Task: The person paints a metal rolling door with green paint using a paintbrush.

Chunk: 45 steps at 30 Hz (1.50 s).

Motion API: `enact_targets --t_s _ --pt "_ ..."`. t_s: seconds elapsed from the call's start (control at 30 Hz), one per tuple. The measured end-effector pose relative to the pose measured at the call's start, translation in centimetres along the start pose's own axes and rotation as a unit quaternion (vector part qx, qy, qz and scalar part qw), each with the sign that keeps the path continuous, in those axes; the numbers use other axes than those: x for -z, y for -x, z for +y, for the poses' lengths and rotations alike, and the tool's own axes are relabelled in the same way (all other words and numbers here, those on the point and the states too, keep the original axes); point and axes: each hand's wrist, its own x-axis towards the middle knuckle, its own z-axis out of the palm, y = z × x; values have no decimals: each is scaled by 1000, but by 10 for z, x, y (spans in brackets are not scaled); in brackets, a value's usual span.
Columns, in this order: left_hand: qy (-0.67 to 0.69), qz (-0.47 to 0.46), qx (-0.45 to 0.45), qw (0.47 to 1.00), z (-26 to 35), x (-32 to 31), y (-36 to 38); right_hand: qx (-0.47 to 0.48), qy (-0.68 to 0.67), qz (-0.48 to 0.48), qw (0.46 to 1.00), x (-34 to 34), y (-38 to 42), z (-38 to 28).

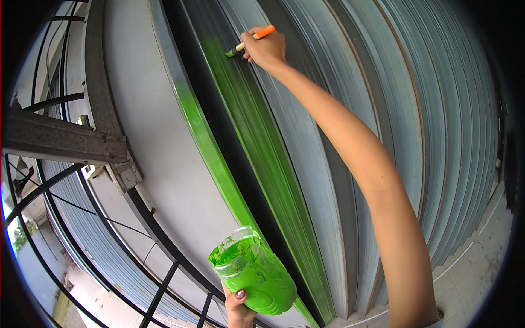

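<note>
My right hand (266, 48) is closed around a paintbrush (240, 47) with an orange-tipped handle, raised high against a grey folding metal shutter (306, 126). Green paint coats the bristles, which are at or very close to a shutter panel; contact is hard to tell. Below the brush, a long strip of green paint (257, 142) runs down that panel, thin and streaky at its top. Low in view, my left hand (239, 306) grips a clear plastic container (254, 273) of green paint, tilted a little. Its thumb shows on the front; the other fingers are mostly hidden.
A narrow edge strip (202, 134) left of the dark gap is also partly green. Beyond it stands a pale wall (147, 82). Black metal bars (164, 290) and a rusty beam (65, 136) fill the left side. Tiled floor (465, 290) shows at lower right.
</note>
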Motion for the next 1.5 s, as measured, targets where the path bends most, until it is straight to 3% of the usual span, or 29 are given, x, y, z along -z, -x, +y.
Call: enact_targets --t_s 0.2,0.4,0.43,0.5,0.6,0.7,0.77,0.83,0.87,0.93,1.07,1.17,1.23,1.37,1.5 --pt "-58 -15 -42 997 3 8 5 -130 65 -102 984 41 69 13" --pt "-76 -14 -27 997 2 13 13 -24 94 -131 987 85 219 35" --pt "-81 -18 -24 996 2 13 14 -57 114 -165 978 93 234 31" --pt "-92 -22 -19 995 2 15 18 -135 149 -208 957 100 234 13" --pt "-101 -10 -16 995 3 19 20 -55 140 -210 966 75 215 16" --pt "-99 -18 -7 995 4 19 20 11 168 -138 976 39 167 21" --pt "-102 -11 -8 995 5 22 22 -11 39 -48 998 31 148 3" --pt "-106 -2 -9 994 4 28 22 45 -53 49 996 25 140 4" --pt "-111 4 -8 994 4 32 23 29 -46 22 998 25 148 8" --pt "-110 12 -3 994 5 39 23 -7 -29 -26 999 34 182 17" --pt "-137 23 -7 990 9 41 21 21 21 -49 998 63 270 28" --pt "-98 22 -11 995 6 64 23 22 54 -38 998 87 345 43" --pt "12 15 18 1000 -4 97 27 18 65 -43 997 104 397 48" --pt "-26 18 15 999 1 88 33 -77 150 -84 982 147 500 44" --pt "-5 -32 52 998 1 160 53 -200 234 -157 939 209 619 38"
